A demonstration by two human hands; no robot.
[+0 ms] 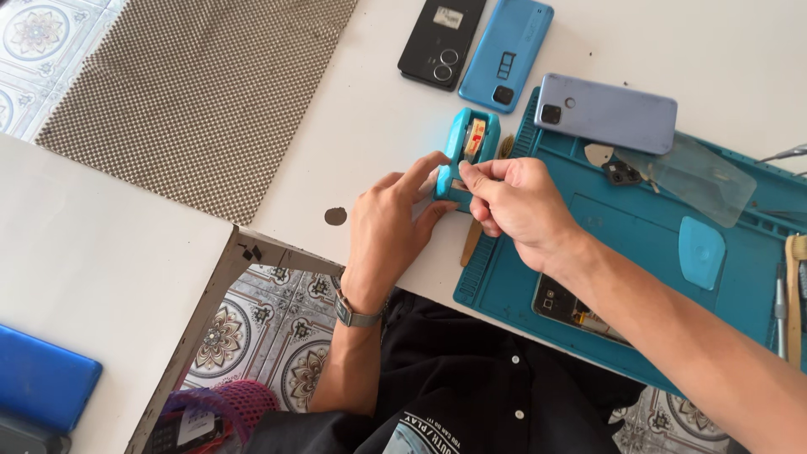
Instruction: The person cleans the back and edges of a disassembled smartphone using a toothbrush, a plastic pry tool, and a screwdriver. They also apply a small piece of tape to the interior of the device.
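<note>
White table carries teal work mat at right edge, black phone and blue phone face down side by side at top, small blue tape dispenser beside mat, dark round spot near front edge. Second white table at left: blue case.

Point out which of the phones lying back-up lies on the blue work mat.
The lavender phone, resting across the blue mat's top edge. The black phone and the blue phone lie on the bare white table.
</note>
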